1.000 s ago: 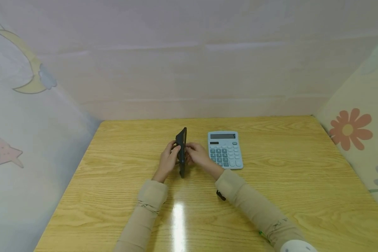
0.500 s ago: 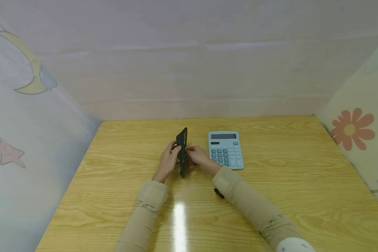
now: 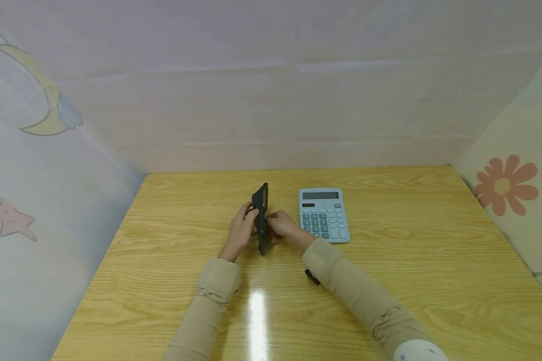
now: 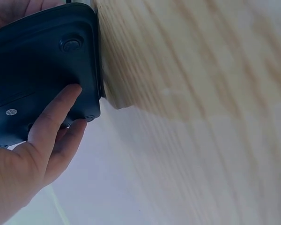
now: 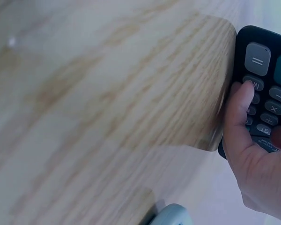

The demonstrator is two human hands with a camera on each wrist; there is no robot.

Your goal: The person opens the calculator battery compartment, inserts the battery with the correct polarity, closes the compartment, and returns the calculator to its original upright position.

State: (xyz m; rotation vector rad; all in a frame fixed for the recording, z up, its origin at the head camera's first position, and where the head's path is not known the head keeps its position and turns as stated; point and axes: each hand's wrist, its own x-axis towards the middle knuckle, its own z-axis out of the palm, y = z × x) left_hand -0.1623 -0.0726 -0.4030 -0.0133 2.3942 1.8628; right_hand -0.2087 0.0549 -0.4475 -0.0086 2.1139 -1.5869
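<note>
A black calculator point(image 3: 260, 220) stands on its edge on the table, seen almost side-on in the head view. My left hand point(image 3: 241, 228) grips it from the left; the left wrist view shows its digits on the dark back point(image 4: 33, 70) and lower edge. On the key side is my right hand point(image 3: 285, 225). In the right wrist view one digit point(image 5: 239, 110) lies over the small grey keys point(image 5: 272, 107), while another bends in at the right. No right-hand finger wraps onto the back. The tips of several fingers are hidden.
A light blue calculator point(image 3: 323, 215) lies flat just right of my right hand, its display showing a digit like 5. The wooden table point(image 3: 411, 225) meets a pale wall point(image 3: 271, 120) behind and patterned walls on both sides. A dark strap-like piece point(image 3: 312, 277) shows under the right cuff.
My right forearm has shifted slightly to the left, and the right fingers have moved a little along the key face. The left hand and black calculator have stayed nearly still.
</note>
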